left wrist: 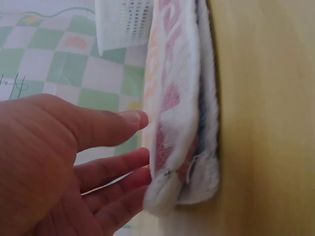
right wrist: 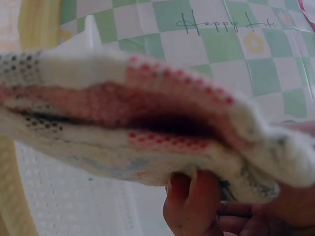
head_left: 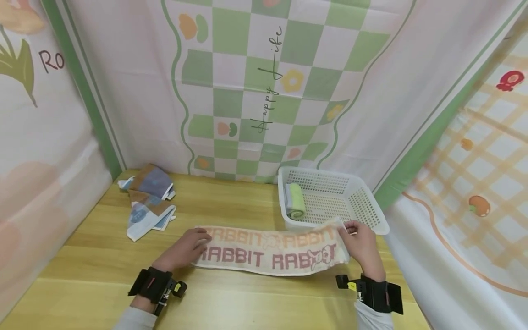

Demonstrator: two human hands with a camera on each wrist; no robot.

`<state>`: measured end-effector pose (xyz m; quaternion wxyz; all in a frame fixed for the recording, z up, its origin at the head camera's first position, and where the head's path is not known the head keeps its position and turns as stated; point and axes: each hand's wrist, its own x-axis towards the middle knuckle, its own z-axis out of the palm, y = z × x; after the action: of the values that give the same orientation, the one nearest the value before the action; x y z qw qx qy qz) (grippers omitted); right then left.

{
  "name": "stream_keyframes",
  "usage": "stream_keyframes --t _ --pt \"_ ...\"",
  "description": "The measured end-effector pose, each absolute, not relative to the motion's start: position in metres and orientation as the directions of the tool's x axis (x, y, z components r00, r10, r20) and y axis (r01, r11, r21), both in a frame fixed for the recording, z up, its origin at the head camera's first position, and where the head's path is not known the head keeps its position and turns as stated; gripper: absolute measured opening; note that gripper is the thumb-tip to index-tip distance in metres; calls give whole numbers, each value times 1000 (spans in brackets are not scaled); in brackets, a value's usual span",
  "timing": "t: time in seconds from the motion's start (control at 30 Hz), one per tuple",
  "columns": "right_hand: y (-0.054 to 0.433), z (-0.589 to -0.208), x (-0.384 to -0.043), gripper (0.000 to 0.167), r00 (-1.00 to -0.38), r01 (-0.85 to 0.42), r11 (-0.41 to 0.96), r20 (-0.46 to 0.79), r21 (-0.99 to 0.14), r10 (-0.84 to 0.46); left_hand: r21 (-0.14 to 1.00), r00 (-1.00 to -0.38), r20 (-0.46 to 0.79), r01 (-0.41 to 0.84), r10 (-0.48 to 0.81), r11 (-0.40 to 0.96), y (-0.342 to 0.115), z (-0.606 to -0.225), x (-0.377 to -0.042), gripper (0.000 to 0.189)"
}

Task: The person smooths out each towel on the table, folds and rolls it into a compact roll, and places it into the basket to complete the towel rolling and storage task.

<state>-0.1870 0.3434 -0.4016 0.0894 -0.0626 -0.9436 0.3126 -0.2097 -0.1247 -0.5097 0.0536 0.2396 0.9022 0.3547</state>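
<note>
A white towel [head_left: 268,261] with orange and dark pink RABBIT lettering lies folded in a long strip before me. At its left end is my left hand [head_left: 181,251]; in the left wrist view the thumb and loosely extended fingers [left wrist: 113,167] are right at the edge of the towel [left wrist: 177,118]. My right hand [head_left: 364,247] pinches the right end, which is raised and bent upward. Up close in the right wrist view, the layers of the towel [right wrist: 98,69] gap apart, and fingertips [right wrist: 197,201] press under the lower layer.
Behind the towel's right half stands a white perforated basket [head_left: 373,206] holding a rolled green and grey cloth [head_left: 296,201]. A crumpled blue, brown and white cloth [head_left: 150,197] lies at the back left of the wooden table [head_left: 222,302]. Printed curtains [head_left: 136,105] enclose the table.
</note>
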Motion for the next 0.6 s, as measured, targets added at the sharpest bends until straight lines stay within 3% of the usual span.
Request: stream_keyframes --t 0.6 --pt "292 -361 -199 29 -967 -9 740 194 -673 165 717 -871 57 376 487 588 -101 -507 -209 30"
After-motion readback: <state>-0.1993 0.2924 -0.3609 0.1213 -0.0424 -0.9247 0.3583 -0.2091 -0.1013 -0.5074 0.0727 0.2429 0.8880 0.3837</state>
